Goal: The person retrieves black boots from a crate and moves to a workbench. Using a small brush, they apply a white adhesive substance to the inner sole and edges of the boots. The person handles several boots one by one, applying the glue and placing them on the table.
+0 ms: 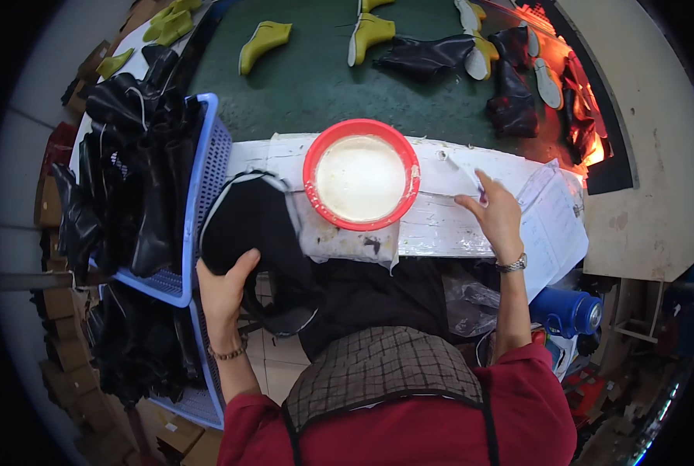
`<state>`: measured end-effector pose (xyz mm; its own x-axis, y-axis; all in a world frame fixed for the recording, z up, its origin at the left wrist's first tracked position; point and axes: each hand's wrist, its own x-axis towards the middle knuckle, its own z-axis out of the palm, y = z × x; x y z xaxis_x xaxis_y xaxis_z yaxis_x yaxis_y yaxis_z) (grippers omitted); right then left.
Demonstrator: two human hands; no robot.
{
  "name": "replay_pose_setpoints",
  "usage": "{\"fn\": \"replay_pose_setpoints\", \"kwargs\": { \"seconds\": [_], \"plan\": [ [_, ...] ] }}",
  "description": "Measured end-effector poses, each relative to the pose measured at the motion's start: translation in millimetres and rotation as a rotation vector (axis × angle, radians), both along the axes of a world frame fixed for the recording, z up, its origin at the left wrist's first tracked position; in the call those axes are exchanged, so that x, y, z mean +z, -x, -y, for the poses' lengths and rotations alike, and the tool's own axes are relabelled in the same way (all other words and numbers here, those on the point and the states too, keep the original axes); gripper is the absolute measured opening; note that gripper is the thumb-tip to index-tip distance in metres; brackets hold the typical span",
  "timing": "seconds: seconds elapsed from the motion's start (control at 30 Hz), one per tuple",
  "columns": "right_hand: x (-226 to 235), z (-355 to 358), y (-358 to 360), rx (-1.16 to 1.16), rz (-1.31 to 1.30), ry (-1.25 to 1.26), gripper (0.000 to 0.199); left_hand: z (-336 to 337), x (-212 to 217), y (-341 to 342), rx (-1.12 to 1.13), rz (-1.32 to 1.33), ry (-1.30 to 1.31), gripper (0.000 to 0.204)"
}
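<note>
My left hand (pixel 224 295) is closed on the edge of a black boot upper (pixel 242 225), thumb on top. A pale rim lines the upper's opening, which faces up beside the table's near edge. Over the right side of the white work surface, my right hand (pixel 498 221) pinches a slim white tool (pixel 462 169); its tip is too blurred to tell its kind. Between the hands stands a red basin (pixel 312 182) with creamy white liquid in it, apart from both hands. A stained pale cloth (pixel 347 242) lies just in front of the basin.
Blue plastic baskets (pixel 207 155) heaped with black boots stand at the left. Across the table, a green belt (pixel 308 93) carries yellow lasts (pixel 265 40) and black uppers (pixel 425 58) toward a glowing orange heater (pixel 592 147). Papers (pixel 549 233) and a blue flask (pixel 564 311) are at the right.
</note>
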<state>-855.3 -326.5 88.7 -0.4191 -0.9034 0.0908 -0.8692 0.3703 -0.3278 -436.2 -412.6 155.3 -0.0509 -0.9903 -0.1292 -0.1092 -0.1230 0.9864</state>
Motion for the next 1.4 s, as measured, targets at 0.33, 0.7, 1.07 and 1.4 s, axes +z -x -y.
{"fn": "replay_pose_setpoints", "kwargs": {
  "seconds": [0.33, 0.7, 1.07, 1.4],
  "plan": [
    [23.4, 76.7, -56.1, 0.51, -0.14, 0.135, 0.016, 35.6, 10.8, 19.1, -0.252, 0.347, 0.06, 0.024],
    [72.2, 87.0, -61.6, 0.77, 0.332, 0.544, 0.014, 58.1, 32.6, 34.5, -0.551, 0.239, -0.234, 0.036],
    [49.9, 70.1, -86.2, 0.656, 0.416, 0.604, 0.019, 57.2, 34.3, 21.0, -0.216, -0.099, 0.023, 0.026],
    [76.5, 124.5, -95.9, 0.853, 0.428, 0.567, 0.016, 58.6, 62.3, 27.9, -0.497, 0.223, -0.124, 0.039]
  ]
}}
